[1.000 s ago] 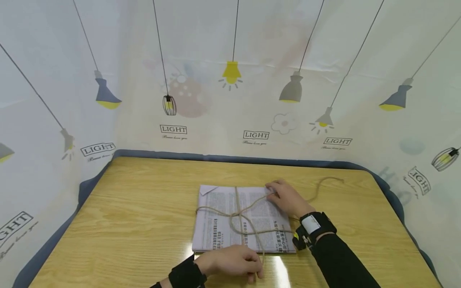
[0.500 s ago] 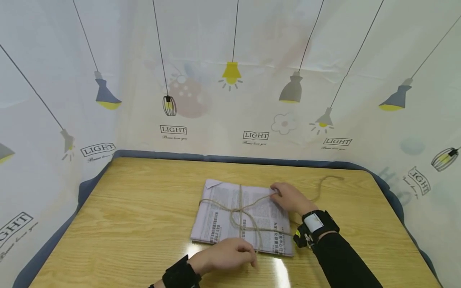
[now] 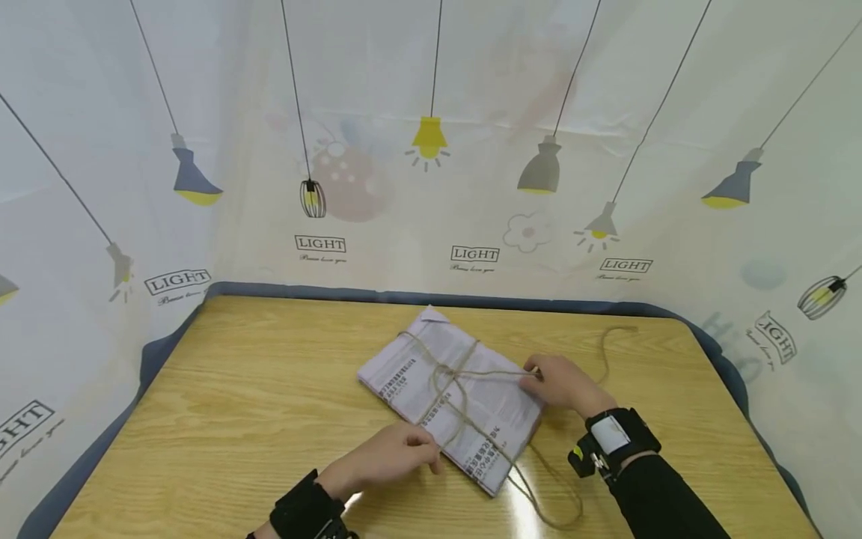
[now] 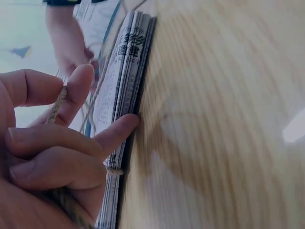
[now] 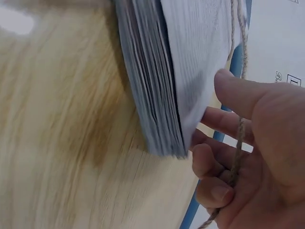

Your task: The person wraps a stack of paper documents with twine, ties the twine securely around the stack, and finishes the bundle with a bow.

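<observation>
A folded newspaper stack lies turned askew on the table, with brown twine crossing over its top. At its near left edge is my left hand. In the left wrist view its thumb and forefinger pinch the twine, while one finger touches the stack's side. My right hand is at the far right corner. Its curled fingers hold another length of twine, as the right wrist view shows, with the fingertips right at the paper's corner.
A tail of twine trails to the back right of the wooden table. Another loose loop of twine hangs past the stack's near right side. Behind the table stands a pale curtain printed with lamps.
The newspaper stack has turned clockwise, its far left corner swinging toward the back. My left hand has shifted left and slightly up, my right hand a little right. The twine's loop has slid rightward.
</observation>
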### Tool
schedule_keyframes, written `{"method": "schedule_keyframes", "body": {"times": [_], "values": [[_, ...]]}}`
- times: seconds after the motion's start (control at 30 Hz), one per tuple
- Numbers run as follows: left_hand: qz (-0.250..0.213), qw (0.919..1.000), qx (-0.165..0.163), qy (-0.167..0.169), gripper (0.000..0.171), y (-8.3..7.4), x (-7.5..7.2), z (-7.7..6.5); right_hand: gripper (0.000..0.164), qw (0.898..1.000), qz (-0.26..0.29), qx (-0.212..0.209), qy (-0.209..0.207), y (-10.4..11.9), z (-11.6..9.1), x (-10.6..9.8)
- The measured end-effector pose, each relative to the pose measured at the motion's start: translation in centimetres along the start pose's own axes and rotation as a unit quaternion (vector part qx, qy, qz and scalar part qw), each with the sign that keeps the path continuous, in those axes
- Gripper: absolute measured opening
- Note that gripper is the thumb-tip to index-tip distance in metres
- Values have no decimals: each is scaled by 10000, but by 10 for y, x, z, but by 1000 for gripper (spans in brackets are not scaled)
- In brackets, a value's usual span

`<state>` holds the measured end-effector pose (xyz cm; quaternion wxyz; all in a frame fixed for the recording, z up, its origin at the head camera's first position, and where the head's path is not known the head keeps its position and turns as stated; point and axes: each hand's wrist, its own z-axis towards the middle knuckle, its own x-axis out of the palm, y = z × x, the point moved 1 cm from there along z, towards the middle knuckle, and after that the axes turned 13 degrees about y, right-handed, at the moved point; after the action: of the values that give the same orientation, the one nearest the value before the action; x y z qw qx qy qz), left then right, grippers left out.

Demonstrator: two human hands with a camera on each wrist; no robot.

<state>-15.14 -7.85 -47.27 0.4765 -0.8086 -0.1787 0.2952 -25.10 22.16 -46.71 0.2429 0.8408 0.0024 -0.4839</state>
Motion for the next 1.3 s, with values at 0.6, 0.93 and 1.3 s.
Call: {"method": "schedule_keyframes", "body": {"times": [0.6, 0.93, 1.3], "values": [[396, 9900, -321, -1312, 25, 21, -50, -22, 24, 9971, 545, -504, 169, 9, -30, 26], [-223, 9899, 741, -1183, 46, -1, -87, -58, 30, 9933, 512, -480, -917, -9, -39, 4], [-16, 9580, 155, -2865, 44, 17, -125, -113, 33, 9903, 892, -200, -1050, -42, -45, -2]]}}
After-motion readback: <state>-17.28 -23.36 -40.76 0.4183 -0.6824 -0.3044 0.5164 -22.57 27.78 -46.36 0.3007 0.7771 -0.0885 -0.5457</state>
